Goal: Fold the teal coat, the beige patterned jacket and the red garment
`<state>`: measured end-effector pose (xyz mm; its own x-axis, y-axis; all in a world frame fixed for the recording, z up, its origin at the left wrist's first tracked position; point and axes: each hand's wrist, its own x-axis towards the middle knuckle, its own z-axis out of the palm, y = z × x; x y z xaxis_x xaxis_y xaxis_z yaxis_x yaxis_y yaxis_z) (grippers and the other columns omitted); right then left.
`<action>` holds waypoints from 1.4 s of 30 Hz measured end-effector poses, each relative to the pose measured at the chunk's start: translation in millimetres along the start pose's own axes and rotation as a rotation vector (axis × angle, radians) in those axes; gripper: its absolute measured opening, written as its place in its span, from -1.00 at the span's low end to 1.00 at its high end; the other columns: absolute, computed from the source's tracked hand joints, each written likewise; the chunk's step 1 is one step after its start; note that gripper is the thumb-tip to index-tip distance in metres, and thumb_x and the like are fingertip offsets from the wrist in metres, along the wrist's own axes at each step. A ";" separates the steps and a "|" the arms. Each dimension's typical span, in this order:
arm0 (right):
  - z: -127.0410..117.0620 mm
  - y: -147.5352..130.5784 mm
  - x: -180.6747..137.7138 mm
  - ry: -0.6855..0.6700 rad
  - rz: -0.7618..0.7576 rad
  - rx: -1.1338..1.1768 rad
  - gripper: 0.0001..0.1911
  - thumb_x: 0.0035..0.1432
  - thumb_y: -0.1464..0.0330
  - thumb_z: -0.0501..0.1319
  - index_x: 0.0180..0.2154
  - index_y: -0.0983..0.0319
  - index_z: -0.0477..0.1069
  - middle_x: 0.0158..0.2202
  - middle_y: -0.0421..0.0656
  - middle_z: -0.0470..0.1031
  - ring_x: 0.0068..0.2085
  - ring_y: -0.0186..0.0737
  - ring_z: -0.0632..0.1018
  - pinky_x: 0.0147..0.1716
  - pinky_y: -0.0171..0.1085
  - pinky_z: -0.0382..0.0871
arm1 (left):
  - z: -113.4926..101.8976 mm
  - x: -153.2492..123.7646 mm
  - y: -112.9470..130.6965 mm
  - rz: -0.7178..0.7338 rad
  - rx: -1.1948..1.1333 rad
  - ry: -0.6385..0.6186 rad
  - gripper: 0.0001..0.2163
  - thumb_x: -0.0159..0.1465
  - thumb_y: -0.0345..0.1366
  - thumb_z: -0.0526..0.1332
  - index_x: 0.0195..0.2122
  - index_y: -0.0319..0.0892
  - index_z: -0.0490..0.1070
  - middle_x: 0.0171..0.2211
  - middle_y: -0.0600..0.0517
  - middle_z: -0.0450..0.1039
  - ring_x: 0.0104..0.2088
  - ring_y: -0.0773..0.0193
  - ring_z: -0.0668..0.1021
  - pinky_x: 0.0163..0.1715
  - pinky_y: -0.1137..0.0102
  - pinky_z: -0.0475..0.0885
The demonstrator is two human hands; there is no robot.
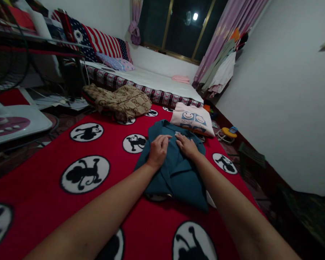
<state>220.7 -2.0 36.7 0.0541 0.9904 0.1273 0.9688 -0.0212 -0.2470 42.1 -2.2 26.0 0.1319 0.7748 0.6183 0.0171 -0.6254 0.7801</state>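
Observation:
A teal collared shirt (pixel 176 173), partly folded, lies on a red blanket in front of me. My left hand (pixel 159 148) rests on the left side of the shirt, its fingers curled together at the cloth near the collar. On the other side, my right hand (pixel 187 145) lies palm down on the fabric, its fingers stretched out and a little apart. A small pale label shows by the right fingertips. Just beyond the shirt is a folded pale pink top (pixel 192 121) with smiley prints.
The red blanket (pixel 48 155) carries monkey prints in white circles. A brown patterned garment (pixel 124 99) lies at its far left. Behind it stands a bed (pixel 157 79) below a window. A cluttered desk (pixel 38 45) is at left; a yellow stool (pixel 229 132) stands at right.

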 end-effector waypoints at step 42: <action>-5.0 35.0 -140.9 0.462 0.264 0.727 -0.37 -0.01 0.16 0.24 0.10 0.24 0.32 0.11 0.07 0.41 0.14 0.03 0.42 0.10 0.04 0.31 | -71.4 -47.2 60.6 0.202 0.505 -0.544 -0.66 0.30 -0.12 0.16 0.06 -0.10 0.42 0.16 -0.11 0.34 0.17 0.05 0.37 0.18 0.08 0.26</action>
<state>248.1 -142.9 14.9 0.4971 0.8087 0.3145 0.5272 0.0063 -0.8497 -33.9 -70.0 50.9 0.6476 0.5679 0.5080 0.3735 -0.8178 0.4379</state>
